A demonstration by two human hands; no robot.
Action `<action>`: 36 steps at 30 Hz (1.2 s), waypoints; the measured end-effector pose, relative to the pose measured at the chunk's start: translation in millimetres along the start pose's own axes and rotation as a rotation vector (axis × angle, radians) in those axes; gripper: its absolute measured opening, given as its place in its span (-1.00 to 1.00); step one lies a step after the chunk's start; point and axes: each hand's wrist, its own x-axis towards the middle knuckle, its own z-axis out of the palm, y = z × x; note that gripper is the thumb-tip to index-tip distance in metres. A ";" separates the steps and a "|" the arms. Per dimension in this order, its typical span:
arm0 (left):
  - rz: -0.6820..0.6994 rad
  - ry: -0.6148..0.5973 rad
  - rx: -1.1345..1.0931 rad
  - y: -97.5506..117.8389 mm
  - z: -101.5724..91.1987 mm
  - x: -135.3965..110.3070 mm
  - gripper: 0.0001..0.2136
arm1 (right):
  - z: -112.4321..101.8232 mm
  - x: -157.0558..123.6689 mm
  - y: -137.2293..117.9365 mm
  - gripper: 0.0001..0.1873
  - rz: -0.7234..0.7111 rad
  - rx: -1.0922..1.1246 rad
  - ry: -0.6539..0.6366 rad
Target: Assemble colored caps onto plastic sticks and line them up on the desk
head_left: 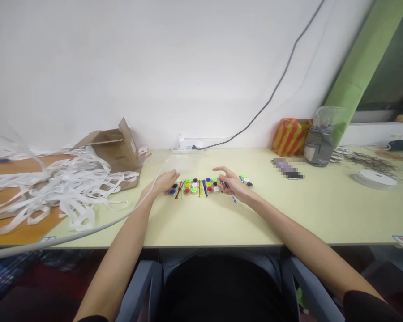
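A set of small paint pots (197,185) with coloured lids, green, yellow, red, blue, black and white, lies in rows on the pale green table (221,223), with thin coloured brushes between the rows. My left hand (166,182) rests at the left end of the set, fingers curled loosely against the pots. My right hand (231,182) sits at the right end and pinches a thin blue brush (233,197), with its index finger stretched out over the pots. Two more pots (246,181) lie just right of that hand.
A heap of white strips (63,188) and an open cardboard box (116,150) fill the left. A power strip (187,146) sits by the wall. At right stand an orange striped bag (290,136), a grey container (319,145), a dark flat object (287,169) and a white tape roll (376,177).
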 end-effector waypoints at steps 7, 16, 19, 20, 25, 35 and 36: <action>-0.022 0.008 0.040 -0.1 -1.8 -1.3 -0.68 | -2.8 5.2 3.7 -0.70 -0.015 0.003 0.119; -0.029 0.187 0.177 0.4 0.4 2.7 -0.70 | 0.8 1.1 0.4 -0.59 -0.081 0.057 -0.108; -0.024 0.235 0.216 3.4 0.7 3.1 -0.73 | 2.1 -3.7 -1.6 -0.60 0.003 -0.015 -0.272; -0.022 0.246 0.221 4.4 0.7 2.5 -0.73 | 1.8 -3.9 -2.1 -0.62 0.012 -0.044 -0.285; -0.007 0.273 0.201 10.1 2.1 -3.1 -0.75 | -1.5 7.2 -7.9 -0.57 -0.007 -0.066 -0.194; 0.033 0.352 0.138 6.5 5.9 -5.8 -0.76 | 49.8 83.7 -17.3 -0.74 -0.029 -0.131 -0.135; 0.037 0.359 0.138 5.4 6.4 -6.0 -0.75 | 57.1 91.5 -13.7 -0.76 -0.009 -0.139 -0.140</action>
